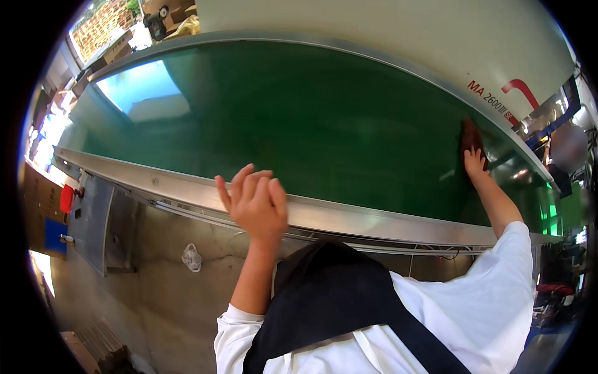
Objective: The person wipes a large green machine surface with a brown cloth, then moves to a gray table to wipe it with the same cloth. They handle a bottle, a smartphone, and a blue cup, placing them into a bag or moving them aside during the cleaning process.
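Observation:
At the right end of the glossy green conveyor belt, my right hand reaches over to a long, dark reddish-brown, shoe-shaped thing. The fingers lie on its near end and appear to grip it; its exact kind is too dark to make out. My left hand is raised by the belt's near metal edge. Its fingers are apart and partly bent, slightly blurred, with nothing in them.
A large cream machine body runs along the belt's far side. Down on the left stands a grey metal table, near cardboard boxes. A crumpled clear plastic bag lies on the floor. Another person is at the far right.

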A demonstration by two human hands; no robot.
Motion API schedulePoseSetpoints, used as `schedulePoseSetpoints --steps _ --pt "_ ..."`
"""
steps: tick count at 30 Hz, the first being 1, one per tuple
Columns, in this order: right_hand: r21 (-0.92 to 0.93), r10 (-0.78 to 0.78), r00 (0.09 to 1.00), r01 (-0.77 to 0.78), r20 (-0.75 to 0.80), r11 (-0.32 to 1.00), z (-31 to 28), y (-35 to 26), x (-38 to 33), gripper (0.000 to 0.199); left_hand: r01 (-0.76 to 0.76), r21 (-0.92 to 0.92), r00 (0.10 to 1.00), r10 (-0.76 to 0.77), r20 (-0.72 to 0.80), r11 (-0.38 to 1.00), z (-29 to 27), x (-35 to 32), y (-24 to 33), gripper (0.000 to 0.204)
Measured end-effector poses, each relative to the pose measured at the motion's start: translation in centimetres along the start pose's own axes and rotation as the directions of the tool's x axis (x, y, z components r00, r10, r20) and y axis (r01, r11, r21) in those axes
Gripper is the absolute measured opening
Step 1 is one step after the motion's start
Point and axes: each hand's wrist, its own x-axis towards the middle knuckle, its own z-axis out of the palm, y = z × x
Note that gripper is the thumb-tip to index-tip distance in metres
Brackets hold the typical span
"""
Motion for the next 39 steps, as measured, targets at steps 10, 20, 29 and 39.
schedulePoseSetpoints --steps 10,20,29,39 --pt "-0.175 -0.918 0.338 0.91 -0.21 0.375 -0.9 -42.6 -33.4 0.042 0.021 -0.054 1.0 -0.021 -0.006 0.998 -0.1 0.0 -0.3 0.033" --pt "0.152 -0.775 -0.63 0.771 0.038 -0.619 -1.9 -46.6 -40.6 0.056 -0.141 -0.355 0.983 0.088 -0.161 0.924 -2.4 -3.8 -4.5 0.069" --pt "0.339 -0.961 0.231 0.901 0.154 0.271 -7.6 -10.0 -18.6 0.071 0.2 0.135 0.972 -0.214 0.095 0.97 -11.4 -15.1 -15.2 0.066" --pt "0.182 -0.033 0.998 0.022 0.059 0.983 1.9 -3.5 6.1 0.064 0.337 0.184 0.937 -0.348 0.03 0.923 -15.1 -13.2 -24.5 0.059"
